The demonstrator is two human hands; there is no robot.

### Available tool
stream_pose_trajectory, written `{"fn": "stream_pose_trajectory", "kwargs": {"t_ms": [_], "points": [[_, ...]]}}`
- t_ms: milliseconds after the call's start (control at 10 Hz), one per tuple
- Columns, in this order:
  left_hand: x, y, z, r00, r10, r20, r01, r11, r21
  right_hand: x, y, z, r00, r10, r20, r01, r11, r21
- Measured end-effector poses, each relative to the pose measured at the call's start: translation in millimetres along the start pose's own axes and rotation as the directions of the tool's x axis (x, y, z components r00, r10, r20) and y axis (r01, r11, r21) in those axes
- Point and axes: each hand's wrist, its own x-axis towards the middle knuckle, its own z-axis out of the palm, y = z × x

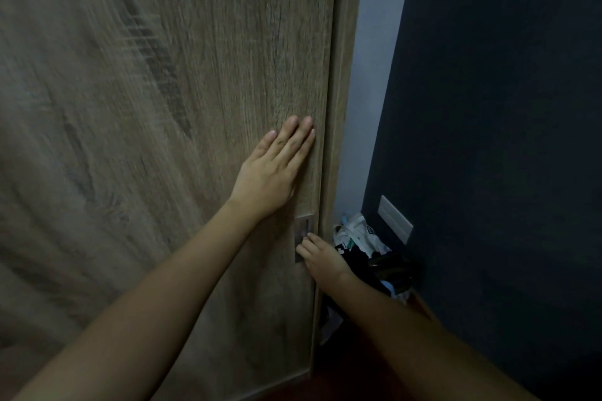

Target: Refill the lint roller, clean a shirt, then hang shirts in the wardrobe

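Step in hand: working the wardrobe door (163,107), probably sliding it along its track. One picture does not show whether it is opening or closing.
Task's things: the wardrobe door fills the left and centre of the view. No shirt or lint roller is in view.
Left hand (270,169): flat on the door, fingers straight and close together, the tips near the door's right edge, above the handle.
Right hand (321,257): fingers curled, the tips tucked into the handle (301,228) near the door's right edge.
Doing it well: the pull should probably come from the hooked fingers, with the flat palm only steadying the panel. An even sideways force would likely keep the door from racking. The fingertips need to stay clear of the seam by the side panel (345,75).
Door surface: wood-grain laminate in grey-brown, matt, with long streaks and darker knots. It is flat and gives no grip apart from the handle.
Handle: a small upright rectangle of dull metal, set flush and recessed.
Right of the wardrobe: a narrow strip of pale wall (365,75), then a dark wall (488,107) with a light rectangular wall plate (394,219).
Floor (325,381): dark. A crumpled white plastic bag (356,234) and dark clutter sit in the corner.
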Motion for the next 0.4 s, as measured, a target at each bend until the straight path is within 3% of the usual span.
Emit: {"fn": "stream_pose_trajectory", "kwargs": {"t_ms": [200,400], "points": [[10.4,1.2,-32.9,0.975,0.007,0.220,0.045,0.972,-0.231,-8.6,0.4,-10.0,0.999,0.035,0.016,-0.037,0.996,0.081],[-20.1,13.1,-58.9,0.950,-0.027,0.312,0.181,0.862,-0.474,-63.3,-5.0,-14.6,0.961,0.131,0.243,-0.214,0.910,0.356]]}}
